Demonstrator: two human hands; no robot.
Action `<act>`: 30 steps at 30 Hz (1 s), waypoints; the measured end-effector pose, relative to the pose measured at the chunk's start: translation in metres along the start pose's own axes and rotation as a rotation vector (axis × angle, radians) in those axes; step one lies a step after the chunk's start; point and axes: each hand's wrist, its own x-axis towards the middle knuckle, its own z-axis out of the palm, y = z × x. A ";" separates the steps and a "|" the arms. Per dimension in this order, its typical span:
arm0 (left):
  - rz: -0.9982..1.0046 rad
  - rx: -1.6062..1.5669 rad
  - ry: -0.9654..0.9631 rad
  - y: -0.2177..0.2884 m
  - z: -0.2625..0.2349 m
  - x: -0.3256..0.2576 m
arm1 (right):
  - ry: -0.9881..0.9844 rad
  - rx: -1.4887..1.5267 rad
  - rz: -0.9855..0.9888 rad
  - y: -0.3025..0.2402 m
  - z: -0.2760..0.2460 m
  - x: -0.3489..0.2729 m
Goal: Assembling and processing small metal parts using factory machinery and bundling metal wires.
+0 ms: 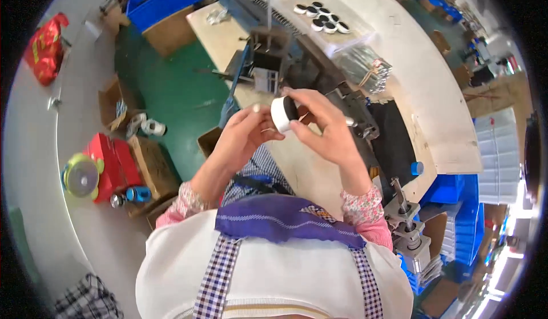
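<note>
In front of my chest, my right hand point(328, 126) grips a short white cylinder point(278, 115) with a black face, its thumb below and fingers above. The piece is tilted, with its black side turned toward the right palm. Close by on the left, my left hand point(242, 136) has its fingers curled, their tips near the lower left of the cylinder. A small pale spot shows at the left hand's thumb and forefinger; whether it is a small part or a fingertip is unclear. Beyond the hands stands a dark metal bench machine point(267, 68) with a blue lever point(233, 99).
A translucent tray point(357, 39) at the back holds several similar white-and-black pieces. Beside it lies a clear plastic bag point(365, 68) of thin items. A metal fixture point(359, 113), black mat point(394, 142) and blue cap point(417, 168) are on the right. Cartons point(149, 165) stand left on the green floor.
</note>
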 end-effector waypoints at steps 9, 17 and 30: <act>-0.059 0.086 -0.157 0.004 -0.026 -0.001 | -0.184 -0.064 -0.071 0.001 0.007 0.008; 0.285 0.024 -0.064 0.023 -0.046 0.025 | 0.107 -0.038 -0.014 -0.011 -0.014 0.086; 0.330 -0.139 -0.087 0.032 -0.039 0.065 | 0.287 -0.045 -0.198 -0.006 0.006 0.189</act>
